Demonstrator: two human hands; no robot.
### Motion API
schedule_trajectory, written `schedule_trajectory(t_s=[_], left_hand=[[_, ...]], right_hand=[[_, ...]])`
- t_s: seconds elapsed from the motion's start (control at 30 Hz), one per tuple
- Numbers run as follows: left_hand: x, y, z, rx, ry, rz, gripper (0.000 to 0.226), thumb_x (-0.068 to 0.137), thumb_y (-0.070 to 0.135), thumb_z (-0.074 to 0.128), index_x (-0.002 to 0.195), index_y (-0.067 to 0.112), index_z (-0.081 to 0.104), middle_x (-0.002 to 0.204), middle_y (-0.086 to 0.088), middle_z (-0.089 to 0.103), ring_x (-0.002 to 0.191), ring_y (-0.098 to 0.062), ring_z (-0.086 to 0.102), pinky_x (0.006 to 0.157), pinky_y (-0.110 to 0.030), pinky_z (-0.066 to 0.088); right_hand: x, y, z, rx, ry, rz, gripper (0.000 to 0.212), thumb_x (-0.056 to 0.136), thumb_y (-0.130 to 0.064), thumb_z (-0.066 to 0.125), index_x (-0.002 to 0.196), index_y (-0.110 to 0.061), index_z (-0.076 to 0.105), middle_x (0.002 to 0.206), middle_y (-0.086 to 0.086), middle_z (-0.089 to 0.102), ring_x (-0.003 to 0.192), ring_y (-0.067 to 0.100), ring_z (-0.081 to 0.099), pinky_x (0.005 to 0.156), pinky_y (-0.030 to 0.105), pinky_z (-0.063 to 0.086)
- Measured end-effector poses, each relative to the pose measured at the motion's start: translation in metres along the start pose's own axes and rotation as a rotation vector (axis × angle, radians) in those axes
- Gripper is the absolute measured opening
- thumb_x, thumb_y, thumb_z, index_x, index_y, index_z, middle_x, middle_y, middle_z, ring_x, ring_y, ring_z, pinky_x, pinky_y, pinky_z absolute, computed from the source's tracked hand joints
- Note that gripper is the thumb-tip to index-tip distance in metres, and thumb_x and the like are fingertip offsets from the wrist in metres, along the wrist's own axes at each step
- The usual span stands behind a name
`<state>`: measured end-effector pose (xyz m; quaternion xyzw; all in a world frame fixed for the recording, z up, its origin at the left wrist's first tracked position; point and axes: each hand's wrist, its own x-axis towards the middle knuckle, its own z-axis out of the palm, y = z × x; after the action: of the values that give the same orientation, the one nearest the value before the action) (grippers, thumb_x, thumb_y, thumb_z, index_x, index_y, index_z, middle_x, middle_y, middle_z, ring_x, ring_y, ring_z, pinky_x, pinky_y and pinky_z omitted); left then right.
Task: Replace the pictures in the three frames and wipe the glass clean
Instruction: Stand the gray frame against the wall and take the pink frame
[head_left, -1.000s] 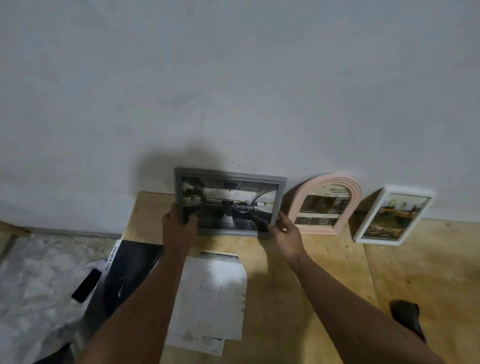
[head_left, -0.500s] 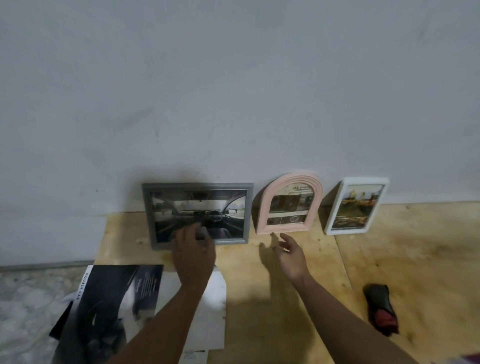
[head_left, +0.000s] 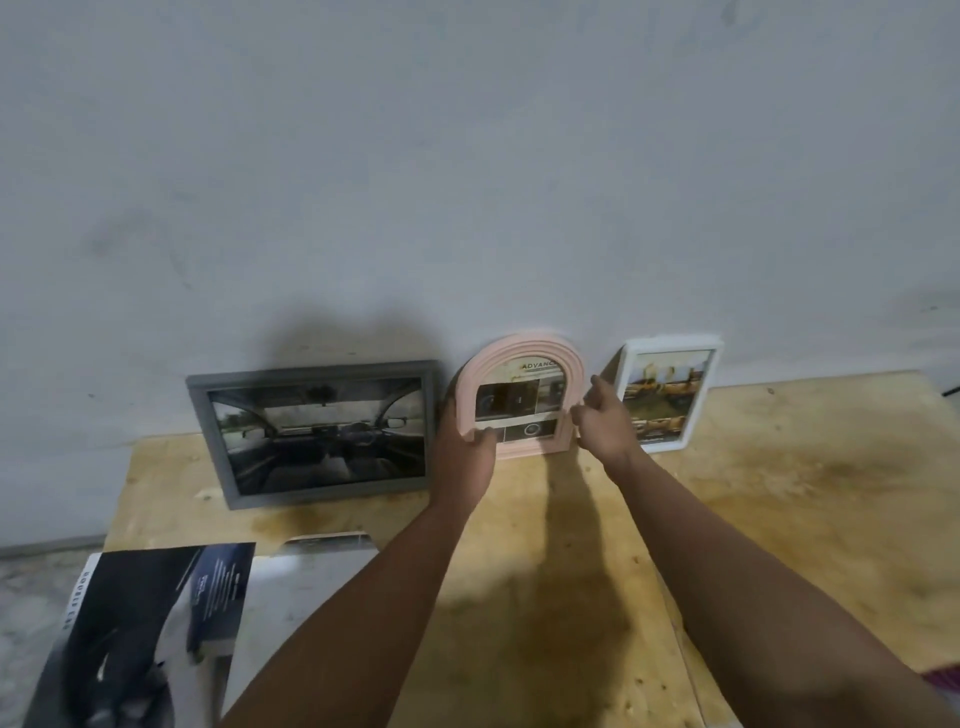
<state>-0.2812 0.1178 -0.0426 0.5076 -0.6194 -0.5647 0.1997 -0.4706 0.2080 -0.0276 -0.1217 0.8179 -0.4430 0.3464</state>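
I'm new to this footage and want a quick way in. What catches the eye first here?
Three frames lean against the grey wall on a plywood board: a grey frame with a car-interior picture at left, a pink arched frame in the middle, a white frame at right. The left hand grips the arched frame's lower left edge, while the right hand reaches its right side. Dark printed sheets lie lower left.

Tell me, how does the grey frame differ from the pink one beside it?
The grey rectangular picture frame is wide with square corners; the pink arched picture frame is narrower with a rounded top. The grey frame shows a dark car interior; the pink frame shows a printed page with several small pictures. No hand touches the grey frame, while the left hand grips the pink frame's lower left edge. Both lean against the wall.
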Motion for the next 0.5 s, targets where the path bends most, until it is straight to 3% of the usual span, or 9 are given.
schedule_trajectory(t_s=[0.1,0.17,0.27,0.4,0.5], left_hand=[[0.009,-0.001,0.007,0.037,0.033,-0.079,0.039,0.095,0.022,0.062,0.133,0.018,0.056,0.106,-0.006,0.067,0.088,-0.023,0.067,0.073,-0.041,0.060],[0.007,0.000,0.010,0.047,0.077,-0.056,0.015,0.100,0.017,0.057,0.113,0.013,0.064,0.095,-0.008,0.066,0.084,-0.023,0.065,0.064,-0.032,0.052],[-0.007,-0.002,0.009,0.103,0.112,-0.006,0.020,0.104,0.020,0.052,0.094,0.012,0.066,0.085,-0.005,0.065,0.077,-0.018,0.062,0.061,-0.027,0.043],[-0.036,-0.003,0.007,0.064,0.094,0.007,0.018,0.105,0.022,0.054,0.097,0.013,0.068,0.086,-0.006,0.067,0.078,-0.019,0.064,0.063,-0.027,0.047],[-0.060,-0.005,0.008,0.031,0.053,-0.009,0.016,0.106,0.023,0.053,0.104,0.015,0.066,0.090,-0.006,0.067,0.082,-0.020,0.065,0.067,-0.028,0.051]], right_hand=[[-0.004,-0.019,-0.006,-0.002,-0.117,-0.020,0.060,0.096,-0.010,0.062,0.151,-0.027,0.045,0.140,0.005,0.058,0.126,0.032,0.059,0.101,0.057,0.054],[-0.003,-0.019,-0.013,-0.031,-0.137,-0.038,0.057,0.096,-0.008,0.063,0.149,-0.023,0.048,0.136,0.007,0.061,0.122,0.031,0.061,0.097,0.051,0.057],[-0.012,-0.011,-0.025,-0.041,-0.127,-0.046,0.042,0.101,-0.009,0.057,0.142,-0.016,0.056,0.129,0.005,0.066,0.107,0.021,0.066,0.076,0.029,0.056],[-0.035,0.011,-0.046,-0.025,-0.118,0.007,0.027,0.102,-0.010,0.050,0.120,-0.018,0.068,0.093,0.006,0.071,0.074,0.018,0.063,0.059,0.026,0.047],[-0.050,0.038,-0.058,-0.009,-0.146,0.066,0.024,0.100,-0.011,0.053,0.110,-0.011,0.075,0.078,0.010,0.067,0.067,0.021,0.056,0.053,0.025,0.041]])
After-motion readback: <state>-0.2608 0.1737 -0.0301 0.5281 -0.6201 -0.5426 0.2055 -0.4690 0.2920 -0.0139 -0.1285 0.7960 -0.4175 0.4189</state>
